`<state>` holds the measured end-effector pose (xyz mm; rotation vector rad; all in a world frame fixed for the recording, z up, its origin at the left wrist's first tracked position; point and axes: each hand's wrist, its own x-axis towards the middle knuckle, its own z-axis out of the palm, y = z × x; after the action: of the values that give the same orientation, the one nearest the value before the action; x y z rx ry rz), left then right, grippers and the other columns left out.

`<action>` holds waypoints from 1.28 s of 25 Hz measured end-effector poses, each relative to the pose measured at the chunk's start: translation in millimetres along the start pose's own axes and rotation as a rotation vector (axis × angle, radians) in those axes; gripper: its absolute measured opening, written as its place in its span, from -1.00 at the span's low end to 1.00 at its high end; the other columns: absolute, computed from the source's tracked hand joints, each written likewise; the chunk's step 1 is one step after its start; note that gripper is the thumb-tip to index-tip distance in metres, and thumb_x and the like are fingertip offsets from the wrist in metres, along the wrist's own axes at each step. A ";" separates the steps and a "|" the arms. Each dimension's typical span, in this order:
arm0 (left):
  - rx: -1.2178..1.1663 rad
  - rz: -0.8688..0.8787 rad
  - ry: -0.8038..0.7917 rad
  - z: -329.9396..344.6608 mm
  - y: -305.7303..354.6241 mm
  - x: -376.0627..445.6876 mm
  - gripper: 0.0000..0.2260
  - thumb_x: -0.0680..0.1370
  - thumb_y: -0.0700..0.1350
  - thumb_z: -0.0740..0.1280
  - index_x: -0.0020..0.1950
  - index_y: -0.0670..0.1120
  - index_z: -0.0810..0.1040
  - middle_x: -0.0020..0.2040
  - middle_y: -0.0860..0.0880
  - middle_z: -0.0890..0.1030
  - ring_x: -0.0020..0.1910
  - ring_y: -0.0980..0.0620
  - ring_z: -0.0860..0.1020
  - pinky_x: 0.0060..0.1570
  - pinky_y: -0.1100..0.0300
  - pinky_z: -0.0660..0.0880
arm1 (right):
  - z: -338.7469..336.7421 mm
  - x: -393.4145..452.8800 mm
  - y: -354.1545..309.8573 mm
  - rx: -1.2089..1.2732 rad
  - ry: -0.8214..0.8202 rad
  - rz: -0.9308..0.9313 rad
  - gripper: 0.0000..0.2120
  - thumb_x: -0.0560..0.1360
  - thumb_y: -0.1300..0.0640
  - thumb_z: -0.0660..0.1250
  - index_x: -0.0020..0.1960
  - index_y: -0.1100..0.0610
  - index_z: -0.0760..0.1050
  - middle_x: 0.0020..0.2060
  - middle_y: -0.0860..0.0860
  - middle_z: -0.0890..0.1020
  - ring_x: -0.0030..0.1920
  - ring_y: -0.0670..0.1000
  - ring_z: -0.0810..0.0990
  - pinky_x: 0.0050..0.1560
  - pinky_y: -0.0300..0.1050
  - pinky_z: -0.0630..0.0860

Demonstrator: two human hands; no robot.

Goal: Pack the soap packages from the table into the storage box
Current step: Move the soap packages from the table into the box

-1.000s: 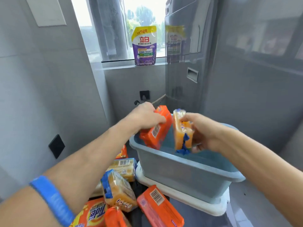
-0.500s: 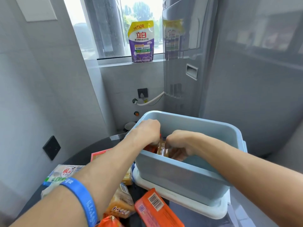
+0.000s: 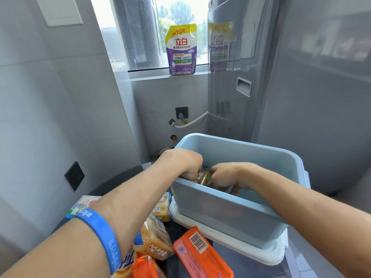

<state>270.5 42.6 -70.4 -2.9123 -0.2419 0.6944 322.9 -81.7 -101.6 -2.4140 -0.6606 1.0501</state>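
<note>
Now your left hand (image 3: 181, 162), past loose soap packages (image 3: 154, 240) on the table (image 3: 112, 182), curls onto a yellow soap package (image 3: 203, 176) inside the blue storage box (image 3: 230, 209), while your right hand (image 3: 228, 174) grips it just beside.

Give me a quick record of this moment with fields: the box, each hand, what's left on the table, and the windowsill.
box: light blue storage box, open top, sitting on a white lid
left hand: left hand reaching inside the box, fingers curled around a yellow soap package
right hand: right hand inside the box, fingers curled; what it holds is hidden
left on table: orange soap package, yellow soap packages and others beside the box
windowsill: purple detergent pouch, upright
</note>
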 end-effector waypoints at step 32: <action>-1.045 -0.081 0.418 151.0 5.1 -203.5 -0.38 0.14 0.17 0.56 0.10 0.28 0.36 -0.17 0.10 0.63 -0.23 0.16 0.57 -0.23 0.23 0.48 | 171.2 -86.1 40.4 -0.334 0.523 -0.168 -0.52 0.27 -0.17 0.33 0.10 0.01 0.31 -0.05 0.02 0.64 0.01 0.16 0.61 -0.21 -0.07 0.44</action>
<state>22.8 14.1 -116.1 -3.8518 -0.8846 -0.1690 151.6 -131.0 -182.7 -2.6905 -0.8759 0.2262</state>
